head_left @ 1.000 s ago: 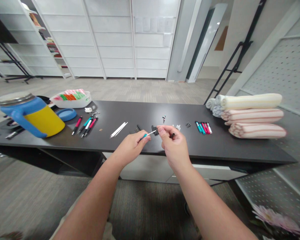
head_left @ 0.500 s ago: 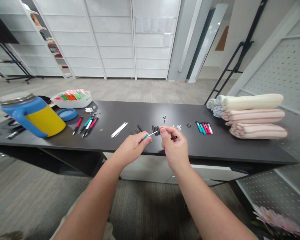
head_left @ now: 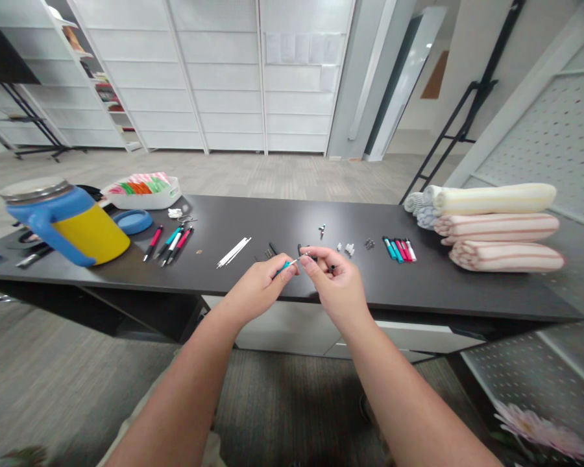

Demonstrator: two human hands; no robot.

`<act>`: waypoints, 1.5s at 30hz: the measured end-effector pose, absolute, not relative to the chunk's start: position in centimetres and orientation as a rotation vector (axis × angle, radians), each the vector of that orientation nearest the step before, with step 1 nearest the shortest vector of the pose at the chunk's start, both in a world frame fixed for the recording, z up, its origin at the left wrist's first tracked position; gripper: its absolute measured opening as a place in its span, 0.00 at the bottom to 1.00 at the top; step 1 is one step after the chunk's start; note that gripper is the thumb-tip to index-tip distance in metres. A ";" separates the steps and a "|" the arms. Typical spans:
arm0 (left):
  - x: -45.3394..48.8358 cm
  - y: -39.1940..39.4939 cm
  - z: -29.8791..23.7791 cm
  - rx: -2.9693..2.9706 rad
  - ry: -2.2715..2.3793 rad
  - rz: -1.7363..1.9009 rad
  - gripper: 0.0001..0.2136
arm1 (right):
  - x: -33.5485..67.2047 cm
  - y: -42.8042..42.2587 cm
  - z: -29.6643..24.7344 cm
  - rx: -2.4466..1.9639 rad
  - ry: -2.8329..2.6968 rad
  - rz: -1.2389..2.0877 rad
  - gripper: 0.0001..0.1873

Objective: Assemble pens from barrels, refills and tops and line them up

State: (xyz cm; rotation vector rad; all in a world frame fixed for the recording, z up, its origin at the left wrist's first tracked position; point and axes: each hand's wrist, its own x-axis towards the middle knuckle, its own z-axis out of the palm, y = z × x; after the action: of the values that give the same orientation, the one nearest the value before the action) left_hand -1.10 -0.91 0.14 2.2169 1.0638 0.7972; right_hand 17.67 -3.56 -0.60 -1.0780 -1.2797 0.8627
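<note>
Apparently we are partway along: four pens look whole at the left of the dark table, while the teal piece between our hands seems unfinished. Our left hand is closed around that teal barrel, near the table's front edge; our right hand pinches the slender rod projecting from it, with a black piece tucked against the fingers. Left to use, we judge, are the white sticks, the small white parts, the tiny grey parts and the coloured barrels. We can read no brand or label; the sheets on the far cabinets are too faint.
</note>
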 end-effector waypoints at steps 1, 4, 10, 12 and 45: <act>-1.1 -0.9 0.1 2.214 1.080 0.803 0.19 | 17.8 -3.5 -0.5 -1.096 -1.294 0.853 0.22; -1.0 -1.2 0.3 2.222 1.096 0.795 0.17 | 18.3 -3.4 -0.1 -1.132 -1.350 0.829 0.21; -0.7 -1.7 0.7 2.285 1.066 0.758 0.12 | 18.9 -3.4 0.4 -1.169 -1.432 0.763 0.19; -0.6 -1.8 0.8 2.317 1.043 0.754 0.12 | 19.0 -3.4 0.6 -1.170 -1.453 0.755 0.19; -0.3 -1.2 -0.3 2.487 1.055 0.814 0.12 | 19.4 -4.0 1.2 -1.203 -1.673 0.593 0.14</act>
State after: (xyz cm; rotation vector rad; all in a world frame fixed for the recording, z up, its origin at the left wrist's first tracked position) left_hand -0.33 -1.22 -0.33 2.4870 1.0549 0.8135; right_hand 19.43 -4.03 1.22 -1.2027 -1.6729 0.5930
